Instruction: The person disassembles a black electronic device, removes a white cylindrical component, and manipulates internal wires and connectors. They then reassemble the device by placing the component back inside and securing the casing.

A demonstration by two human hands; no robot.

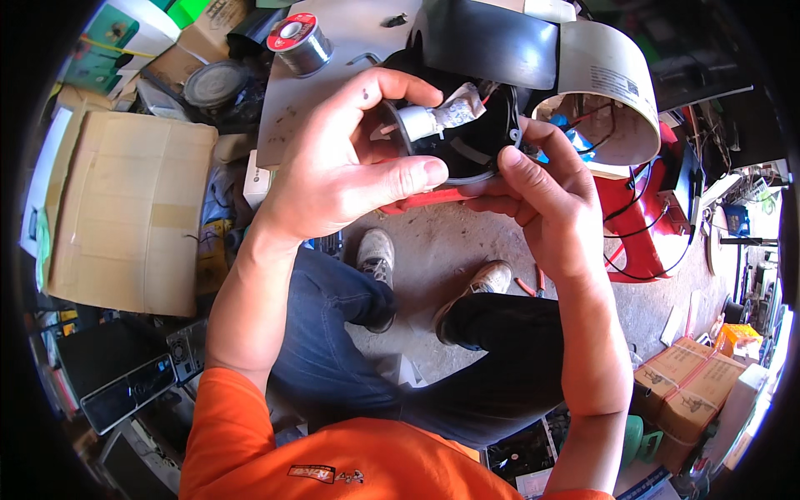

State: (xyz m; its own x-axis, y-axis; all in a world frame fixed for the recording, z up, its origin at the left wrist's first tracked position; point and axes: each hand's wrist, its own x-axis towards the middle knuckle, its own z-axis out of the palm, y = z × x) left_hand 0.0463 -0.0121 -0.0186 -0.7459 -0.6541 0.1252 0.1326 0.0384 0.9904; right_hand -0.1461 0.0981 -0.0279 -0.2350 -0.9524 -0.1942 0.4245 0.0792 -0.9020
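Observation:
Between both hands I hold a black round housing (457, 160), its open side facing me. My left hand (342, 162) is closed on its left rim, thumb in front and fingers behind. Inside sits a white cylindrical part (418, 122), close to my left fingers. A crumpled, whitish wrapped piece (461, 108) adjoins that part, with thin wires near it. My right hand (546, 187) grips the right rim between thumb and fingers. Just behind the housing are a glossy dark curved cover (492, 42) and a white hollow shell (608, 75) with wires inside.
A spool of solder wire (310, 54) and a hex key (363, 57) lie on the white tabletop (279, 125). Red-handled pliers (533, 286) rest on the floor by my right shoe. Cardboard boxes (133, 208) stand left, with a red stool-like piece (637, 221) and loose cables right.

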